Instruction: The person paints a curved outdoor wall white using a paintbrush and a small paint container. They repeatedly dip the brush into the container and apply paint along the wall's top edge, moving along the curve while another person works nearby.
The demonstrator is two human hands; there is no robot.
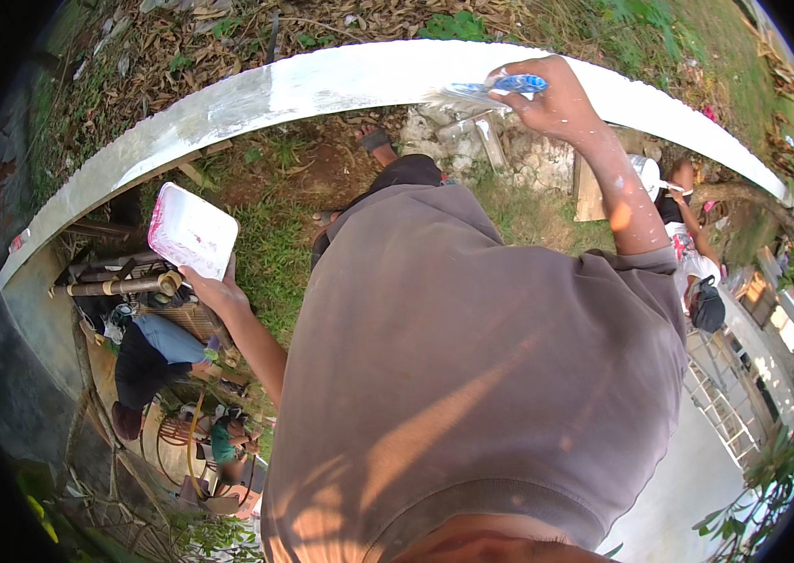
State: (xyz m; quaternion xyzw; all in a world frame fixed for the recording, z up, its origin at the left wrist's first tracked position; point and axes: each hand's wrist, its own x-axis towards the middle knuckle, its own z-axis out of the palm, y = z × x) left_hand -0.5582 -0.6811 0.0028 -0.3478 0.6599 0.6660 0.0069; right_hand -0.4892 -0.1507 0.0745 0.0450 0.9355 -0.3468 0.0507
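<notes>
My right hand (544, 95), spotted with white paint, grips a paintbrush with a blue handle (520, 84). The bristles lie against the white-painted top of a low wall (368, 74), which looks curved across the view. Farther left, the wall's surface (179, 127) is greyer, with patchy white streaks. My left hand (214, 281) holds a white plastic paint tray (196, 229) by its lower edge, left of my body and on the near side of the wall. White and pink paint marks its inside.
A person in a dark cap (706, 306) is at the right, by a white bucket (644, 176). Others sit at the lower left near a bamboo bench (122, 285). Rough stones (425, 134) lie below the wall; dry leaves (122, 77) cover ground beyond it.
</notes>
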